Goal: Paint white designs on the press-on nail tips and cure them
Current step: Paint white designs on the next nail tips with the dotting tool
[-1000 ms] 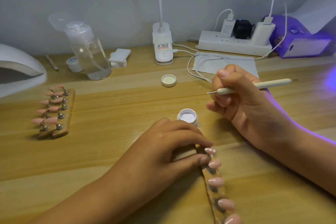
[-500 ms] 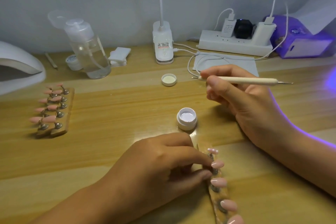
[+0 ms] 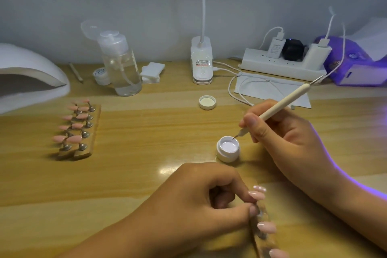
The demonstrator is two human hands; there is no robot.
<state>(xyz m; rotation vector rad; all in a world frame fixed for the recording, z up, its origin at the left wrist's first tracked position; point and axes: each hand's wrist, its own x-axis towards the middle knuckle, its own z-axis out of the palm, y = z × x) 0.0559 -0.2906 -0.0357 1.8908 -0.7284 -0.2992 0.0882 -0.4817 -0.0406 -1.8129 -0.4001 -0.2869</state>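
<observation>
- A head-worn camera looks down on a wooden bench (image 3: 146, 142), with two bare hands near its front edge
- The right hand (image 3: 293, 138) has its grip closed round a slim white dotting tool (image 3: 280, 103), held like a pen. The tool slopes up to the right, and its fine metal point touches the inner rim of a small open jar of white gel (image 3: 228, 148)
- The jar stands on the bench at centre, just beyond the left hand (image 3: 199, 201)
- The left hand's grip is pinched on the far end of a clear holder strip (image 3: 261, 236) that runs toward the front edge
- Pale pink nail tips (image 3: 267, 227) sit in a row along the strip; the farthest one shows small white dots
- A white lid (image 3: 207, 102) lies upside down farther back
- At left sits a wooden holder (image 3: 92, 132) carrying two rows of pink tips (image 3: 75, 125) — behind it is a white curing lamp (image 3: 27, 69)
- Along the wall stand a clear pump bottle (image 3: 121, 65) and a white power strip (image 3: 282, 67)
</observation>
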